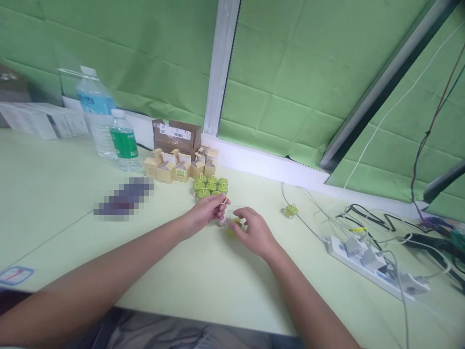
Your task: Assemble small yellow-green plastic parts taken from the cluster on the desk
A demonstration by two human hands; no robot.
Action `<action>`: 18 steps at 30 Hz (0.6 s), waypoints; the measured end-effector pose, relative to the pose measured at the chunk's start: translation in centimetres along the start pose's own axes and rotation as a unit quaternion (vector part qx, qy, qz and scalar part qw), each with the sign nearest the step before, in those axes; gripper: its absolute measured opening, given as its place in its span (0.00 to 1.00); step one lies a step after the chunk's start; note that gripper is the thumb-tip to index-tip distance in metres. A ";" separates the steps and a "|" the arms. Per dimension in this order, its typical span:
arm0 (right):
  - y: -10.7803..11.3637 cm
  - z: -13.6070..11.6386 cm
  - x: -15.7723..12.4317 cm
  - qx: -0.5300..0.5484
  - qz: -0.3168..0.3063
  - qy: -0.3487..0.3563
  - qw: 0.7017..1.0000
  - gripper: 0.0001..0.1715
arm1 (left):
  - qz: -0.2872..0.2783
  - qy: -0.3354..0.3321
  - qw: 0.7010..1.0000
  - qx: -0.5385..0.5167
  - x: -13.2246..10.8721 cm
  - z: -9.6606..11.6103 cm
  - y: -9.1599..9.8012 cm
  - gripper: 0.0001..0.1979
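Left hand pinched on a yellow loop, right hand spread beside a small clear-and-yellow item

Left of the hands, open-topped small cartons [166, 171] stand toward the far side, with green-lidded containers [211, 186] grouped to their right, just beyond the left hand [206, 213]. That hand's thumb and fingertips meet on a yellow loop [224, 200]; blur hides what it belongs to. Between the hands, low at the fingers, lies the clear-and-yellow item [231, 231]. The right hand [255, 231] has thumb and fingers apart around its right side; I cannot tell whether they touch it.

As for edges, bottles and cartons line the far left, and a white sill [254, 157] bounds the far side. Tabletop [189, 276] runs from the hands to the near edge, and rightward past a lone green-lidded container [291, 211] to a power strip [363, 265] and cables.
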State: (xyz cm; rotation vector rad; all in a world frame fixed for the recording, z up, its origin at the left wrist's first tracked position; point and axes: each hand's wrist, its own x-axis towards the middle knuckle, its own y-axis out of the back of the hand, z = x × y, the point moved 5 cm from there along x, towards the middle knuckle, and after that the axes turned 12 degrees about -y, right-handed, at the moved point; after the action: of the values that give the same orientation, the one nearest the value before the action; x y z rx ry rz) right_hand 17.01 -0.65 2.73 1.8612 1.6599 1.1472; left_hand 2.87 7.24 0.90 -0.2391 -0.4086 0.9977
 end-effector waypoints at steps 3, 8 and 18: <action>0.4 -0.2 0.0 0.038 0.048 0.009 0.998 0.12 | -0.033 0.017 0.999 -0.006 -0.4 -0.1 -0.6 0.19; 0.6 -0.7 -0.1 0.159 0.067 0.012 0.985 0.13 | -0.090 0.038 0.995 0.026 -1.0 -0.6 -1.4 0.21; -0.3 0.4 0.4 0.227 0.053 -0.031 0.972 0.11 | -0.130 0.074 0.988 0.035 -1.3 -1.4 -1.9 0.24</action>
State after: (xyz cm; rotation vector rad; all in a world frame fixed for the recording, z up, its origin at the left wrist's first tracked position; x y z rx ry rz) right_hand 17.11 -0.14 2.44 2.2558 1.9273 0.7780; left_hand 4.29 5.13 0.10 -0.1891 -0.2602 0.7306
